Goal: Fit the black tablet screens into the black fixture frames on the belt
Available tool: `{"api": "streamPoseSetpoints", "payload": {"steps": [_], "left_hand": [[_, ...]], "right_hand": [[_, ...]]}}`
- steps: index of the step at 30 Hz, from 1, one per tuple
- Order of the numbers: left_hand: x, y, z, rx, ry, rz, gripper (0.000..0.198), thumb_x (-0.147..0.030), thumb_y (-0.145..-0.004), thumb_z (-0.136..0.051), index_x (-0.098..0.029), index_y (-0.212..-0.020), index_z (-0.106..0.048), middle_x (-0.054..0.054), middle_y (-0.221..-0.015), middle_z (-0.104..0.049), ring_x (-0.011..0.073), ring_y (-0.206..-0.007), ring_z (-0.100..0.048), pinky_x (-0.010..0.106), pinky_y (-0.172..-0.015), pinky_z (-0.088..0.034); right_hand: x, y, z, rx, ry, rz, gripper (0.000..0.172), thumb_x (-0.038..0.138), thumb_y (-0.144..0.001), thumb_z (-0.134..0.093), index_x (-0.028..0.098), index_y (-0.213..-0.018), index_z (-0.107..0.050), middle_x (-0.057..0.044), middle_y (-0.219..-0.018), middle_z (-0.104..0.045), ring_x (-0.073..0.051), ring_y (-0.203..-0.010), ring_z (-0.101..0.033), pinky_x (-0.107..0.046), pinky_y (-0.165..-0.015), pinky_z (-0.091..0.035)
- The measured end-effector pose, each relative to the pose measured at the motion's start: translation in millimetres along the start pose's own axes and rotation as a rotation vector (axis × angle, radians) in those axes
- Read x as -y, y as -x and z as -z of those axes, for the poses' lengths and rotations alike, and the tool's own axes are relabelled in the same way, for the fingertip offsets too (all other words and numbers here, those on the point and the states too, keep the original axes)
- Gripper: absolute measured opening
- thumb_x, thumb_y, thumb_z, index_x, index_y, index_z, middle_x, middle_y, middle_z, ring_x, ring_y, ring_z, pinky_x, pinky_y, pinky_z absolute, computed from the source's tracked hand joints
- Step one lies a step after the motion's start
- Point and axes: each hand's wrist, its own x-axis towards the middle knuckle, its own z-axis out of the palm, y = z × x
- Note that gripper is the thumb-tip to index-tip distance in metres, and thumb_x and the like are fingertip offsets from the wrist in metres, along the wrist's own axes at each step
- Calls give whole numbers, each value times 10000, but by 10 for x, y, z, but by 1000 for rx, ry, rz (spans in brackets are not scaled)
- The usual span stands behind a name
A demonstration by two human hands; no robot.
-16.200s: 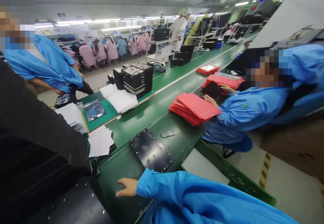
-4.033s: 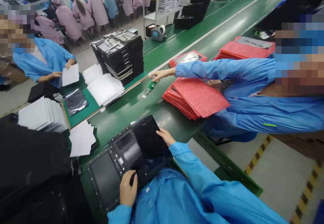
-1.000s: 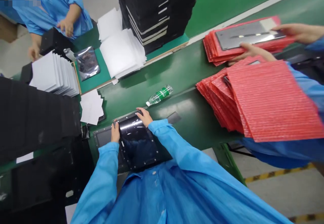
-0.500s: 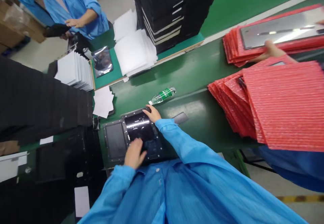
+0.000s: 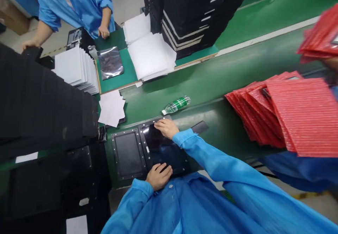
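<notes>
A black metal frame (image 5: pixel 128 155) with two recessed bays lies on the dark green belt (image 5: pixel 227 75) in front of me. A glossy black panel (image 5: pixel 161 148) sits in its right bay. My right hand (image 5: pixel 166 128) rests flat on the panel's far edge, fingers stretched out. My left hand (image 5: pixel 158 176) presses on the panel's near edge with fingers curled over it. The left bay shows a bare dark mat. Both my sleeves are blue.
A small plastic bottle (image 5: pixel 176 105) with a green label lies on the belt just beyond the frame. Red bubble bags (image 5: pixel 287 114) are stacked at right, black trays (image 5: pixel 195 12) and white sheets (image 5: pixel 150 56) across the belt, black foam (image 5: pixel 39 107) at left. A person in blue (image 5: pixel 79 5) stands opposite.
My left hand slid down from the panel's middle to its near edge. My right hand stays on the far edge. The view shifted slightly; the neighbour's hands left the red bags.
</notes>
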Motion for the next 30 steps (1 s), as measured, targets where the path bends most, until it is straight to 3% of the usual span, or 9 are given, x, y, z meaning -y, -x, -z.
{"api": "streamPoseSetpoints", "payload": {"steps": [4,8,11,15,17,19,24,27,30], "left_hand": [[-18,-128,50,37,119,17,279,-242,-888,-523,-214,-1134,-651,28,-1150,-716,189,-1076,-643,351,-908,-511],[166,-1,274,15,328,158,274,-354,-866,-555,-226,-1079,-670,43,-1149,-706,209,-1122,-626,381,-1010,-495],[543,442,479,-75,316,465,288,-314,-906,-475,-205,-1106,-651,107,-1193,-663,254,-1157,-603,448,-1023,-486],[943,959,607,-82,133,1145,454,-237,-836,-543,-113,-1273,-535,252,-1389,-470,376,-1314,-446,582,-1035,-418],[962,961,578,-25,134,1392,550,-237,-784,-612,-132,-1313,-504,250,-1466,-376,388,-1371,-364,570,-1054,-394],[910,820,535,-25,174,1504,585,-266,-761,-649,-150,-1316,-505,253,-1493,-327,413,-1387,-322,592,-1046,-381],[861,580,678,-316,355,1653,609,-314,-702,-696,-139,-1264,-541,212,-1330,-508,354,-1298,-463,514,-1090,-366],[820,579,933,-523,644,1538,695,-416,-677,-719,-156,-1291,-523,157,-1245,-583,280,-1140,-596,427,-1012,-467],[560,381,1169,-563,890,1406,745,-543,-641,-734,-160,-1256,-561,128,-1131,-672,243,-1017,-659,382,-927,-528]], "right_hand": [[231,-66,161,101,83,-245,387,118,-877,-457,188,-1200,-657,-55,-1263,-646,-252,-1225,-525,-446,-1053,-431],[782,-34,340,197,201,-462,473,102,-839,-452,119,-1293,-585,-95,-1419,-511,-274,-1311,-464,-416,-1070,-437],[1264,380,311,244,238,-499,486,89,-821,-426,127,-1272,-605,-107,-1412,-515,-268,-1263,-517,-373,-1002,-496],[1773,1217,42,304,289,-542,586,56,-765,-397,150,-1314,-581,-79,-1448,-476,-260,-1286,-498,-364,-926,-551],[1912,1482,-105,310,310,-583,626,30,-763,-358,180,-1333,-571,-59,-1463,-457,-271,-1291,-492,-404,-930,-552],[1968,1577,-197,322,317,-607,635,22,-770,-339,199,-1330,-579,-52,-1463,-455,-295,-1280,-497,-443,-943,-543],[1865,1499,-22,355,166,-588,586,54,-772,-410,187,-1311,-599,-66,-1449,-472,-297,-1258,-506,-440,-991,-507],[1732,1377,232,336,-38,-573,459,152,-822,-464,196,-1240,-647,-82,-1376,-553,-285,-1158,-573,-491,-1020,-468],[1628,1073,352,218,-418,-597,417,358,-868,-530,174,-1226,-642,-118,-1261,-639,-275,-1109,-611,-464,-980,-497]]}}
